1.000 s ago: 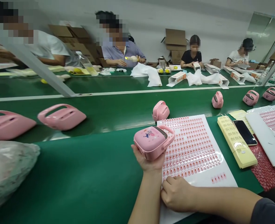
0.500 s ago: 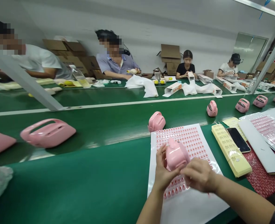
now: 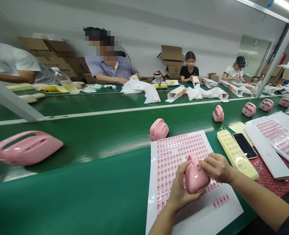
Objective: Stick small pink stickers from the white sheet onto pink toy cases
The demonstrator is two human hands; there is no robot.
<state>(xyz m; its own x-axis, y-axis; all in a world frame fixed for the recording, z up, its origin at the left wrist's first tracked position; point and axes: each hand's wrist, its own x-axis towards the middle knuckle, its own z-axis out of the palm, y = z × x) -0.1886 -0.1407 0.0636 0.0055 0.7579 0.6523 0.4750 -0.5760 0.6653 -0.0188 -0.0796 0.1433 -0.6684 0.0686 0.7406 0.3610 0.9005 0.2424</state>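
Note:
My left hand is wrapped around the side and base of a pink plastic device with a carry handle, held tilted above a white sheet. My right hand is closed, thumb and fingertips pinched against the device's upper right side near the handle. Whatever may be between those fingertips is too small to make out. Beneath both hands lies the sticker sheet, covered in rows of small pink-and-red oval stickers, partly hidden by the hands. Just beyond its top edge stands another pink device.
More pink devices stand along the green belt, one large at left, several at right. A yellow bundle, a phone and further sticker sheets lie right, over red bubble wrap. Several co-workers sit across the belt.
The device in my left hand has turned, its handle now upright and nearer me. My right hand has moved from its lower side up to the handle. The view has shifted right.

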